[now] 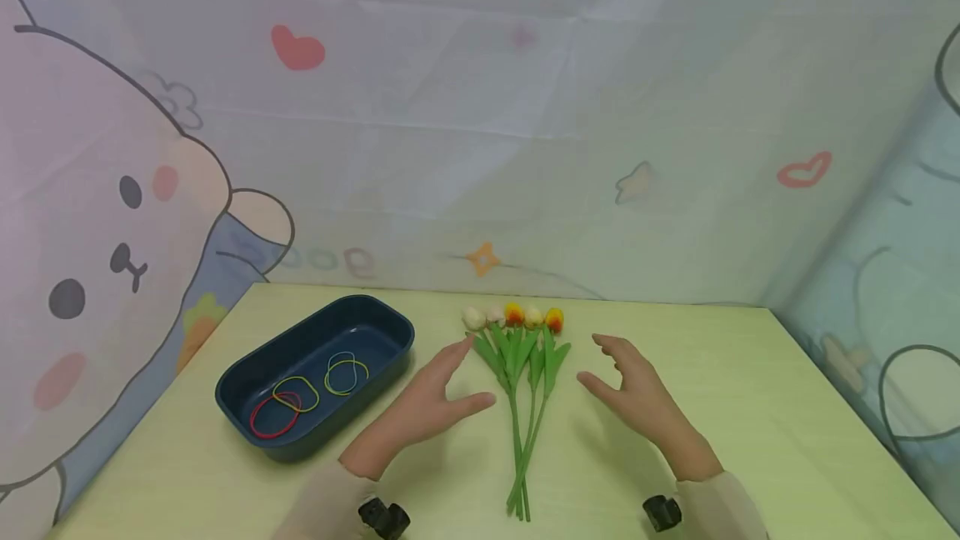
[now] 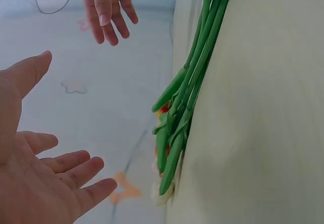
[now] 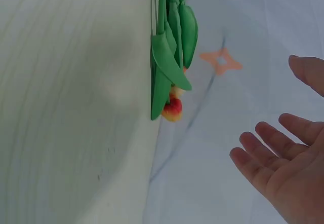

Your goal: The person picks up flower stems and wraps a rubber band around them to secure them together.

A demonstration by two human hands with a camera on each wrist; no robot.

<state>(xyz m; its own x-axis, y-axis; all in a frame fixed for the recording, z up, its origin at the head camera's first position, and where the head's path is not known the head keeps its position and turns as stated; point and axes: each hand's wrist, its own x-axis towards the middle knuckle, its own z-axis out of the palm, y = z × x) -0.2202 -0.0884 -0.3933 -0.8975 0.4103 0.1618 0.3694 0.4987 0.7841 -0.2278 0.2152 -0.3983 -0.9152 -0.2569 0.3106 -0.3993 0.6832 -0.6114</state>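
Two small black clips [image 1: 384, 517] sit at the near edge of the head view, one by each cuff, with a second one [image 1: 662, 512] on the right; they look like the wrist camera mounts. Just beyond them lies the bunch of artificial tulips [image 1: 521, 394], flat on the pale green table [image 1: 750, 407], stems gathered toward the person and the cream, yellow and orange heads fanned out at the far end, which leaves the thin stem section free to be taken from either side. Flanking it, the left hand [image 1: 431, 407] hovers just beside the leaves with fingers straight and spread, thumb pointing at the stems, holding nothing. On the other side the right hand [image 1: 637, 398] mirrors it, fingers loosely apart and slightly bent, also empty and clear of the flowers. Both wrist views confirm open palms turned toward the green stems, each with a gap between hand and bunch. To the left, near the left hand, a dark blue tray [image 1: 247, 382] holds several rubber bands [image 1: 296, 407], red, yellow and green, lying loose on its floor within easy reach. Behind everything hangs a cartoon-printed cloth backdrop [image 1: 525, 148].
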